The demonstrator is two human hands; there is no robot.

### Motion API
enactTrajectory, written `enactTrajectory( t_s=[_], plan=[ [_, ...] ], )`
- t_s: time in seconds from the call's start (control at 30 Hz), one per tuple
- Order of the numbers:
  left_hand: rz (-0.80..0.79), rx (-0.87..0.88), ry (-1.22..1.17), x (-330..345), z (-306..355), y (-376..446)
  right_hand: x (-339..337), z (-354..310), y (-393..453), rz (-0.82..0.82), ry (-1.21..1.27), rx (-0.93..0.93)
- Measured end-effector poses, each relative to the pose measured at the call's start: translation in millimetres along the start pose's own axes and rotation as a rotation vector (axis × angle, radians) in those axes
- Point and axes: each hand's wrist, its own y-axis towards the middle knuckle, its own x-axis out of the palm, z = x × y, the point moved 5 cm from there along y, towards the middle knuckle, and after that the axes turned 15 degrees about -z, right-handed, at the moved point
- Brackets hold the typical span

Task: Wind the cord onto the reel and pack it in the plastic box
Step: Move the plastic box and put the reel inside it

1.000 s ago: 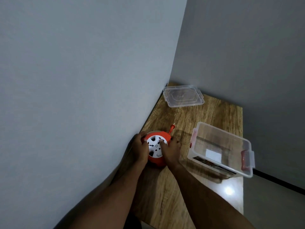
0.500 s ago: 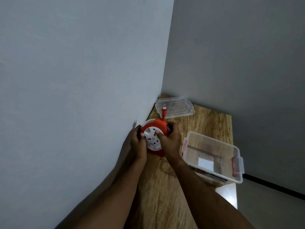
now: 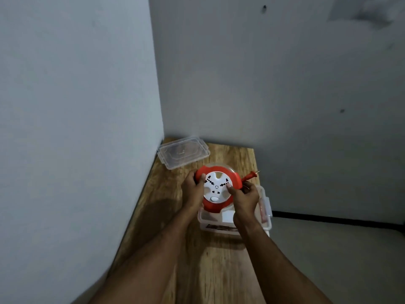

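Hands, left (image 3: pixel 194 189) and right (image 3: pixel 244 197), grip round orange reel (image 3: pixel 217 189) above clear plastic box (image 3: pixel 266 207).

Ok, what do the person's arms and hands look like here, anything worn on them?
Both forearms are bare to the frame edge: no sleeves, gloves, watch or bands visible. The left hand and right hand show no rings that I can make out; fingernails are short.
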Motion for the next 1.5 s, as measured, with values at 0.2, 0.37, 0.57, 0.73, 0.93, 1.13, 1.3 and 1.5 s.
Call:
enactTrajectory(
  t_s=[0.2, 0.37, 0.57, 0.73, 0.93, 1.13, 1.3, 1.5],
  plan=[
    [-0.108, 0.03, 0.207, 35.3, 3.8, 5.4, -35.4, 9.1, 7.6, 0.049, -0.066, 0.03],
    [-0.235, -0.043, 0.431, 57.4, -13.5, 4.3, -51.5, 25.1, 7.9, 0.036, -0.25, 0.129],
    [-0.283, -0.165, 0.647, 63.6, -34.9, 1.1, -51.9, 29.9, -0.3, 0.012, -0.399, 0.228],
    [-0.298, -0.188, 0.724, 69.4, -48.9, 2.8, -53.1, 39.1, 4.4, 0.061, -0.534, 0.337],
    [-0.267, -0.183, 0.755, 70.5, -50.4, -0.8, -57.0, 32.9, 8.7, 0.096, -0.762, 0.387],
    [-0.186, -0.103, 0.797, 73.0, -49.1, -2.1, -53.3, 32.0, 11.3, 0.029, -1.073, 0.35],
    [-0.197, -0.054, 0.824, 71.7, -43.1, -7.2, -51.5, 33.9, 14.2, 0.005, -1.078, 0.404],
    [-0.222, -0.025, 0.795, 67.4, -42.7, -8.5, -51.4, 35.6, 17.1, -0.028, -1.057, 0.423]
  ],
)
